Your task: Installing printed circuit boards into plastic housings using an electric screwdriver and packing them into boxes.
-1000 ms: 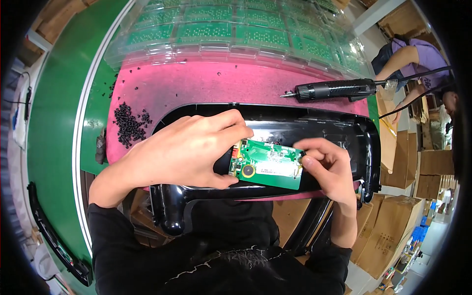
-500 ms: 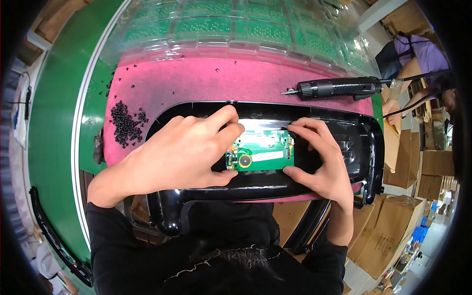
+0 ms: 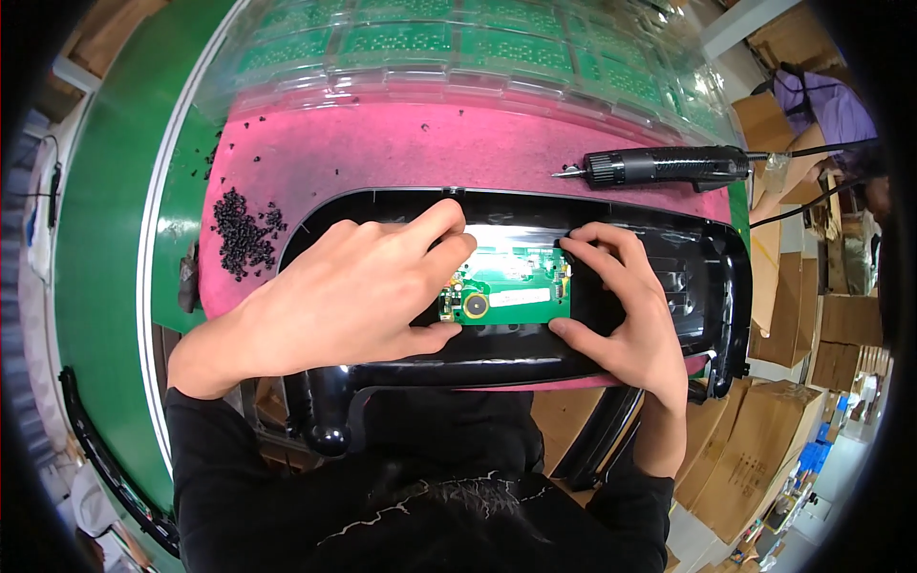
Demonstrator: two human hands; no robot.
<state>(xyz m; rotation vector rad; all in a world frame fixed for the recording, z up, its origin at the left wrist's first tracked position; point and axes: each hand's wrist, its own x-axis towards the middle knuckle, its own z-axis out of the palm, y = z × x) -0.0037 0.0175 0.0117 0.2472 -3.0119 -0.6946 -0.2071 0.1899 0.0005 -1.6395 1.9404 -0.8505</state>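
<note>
A small green circuit board (image 3: 511, 293) with a round gold part lies flat inside a long glossy black plastic housing (image 3: 707, 286) on a pink mat (image 3: 401, 153). My left hand (image 3: 344, 296) pinches the board's left end between thumb and fingers. My right hand (image 3: 621, 306) holds its right end, thumb below and fingers above. Both hands rest on the housing.
A black electric screwdriver (image 3: 664, 167) lies on the mat at the right, its cable running off right. A heap of small black screws (image 3: 244, 234) sits at the mat's left. Clear trays of green boards (image 3: 430, 48) stand behind. Another person's arm (image 3: 812, 162) and cardboard boxes (image 3: 841, 334) are at right.
The board was held tilted above the housing; both hands have lowered it and it now lies level inside the housing, a little further right.
</note>
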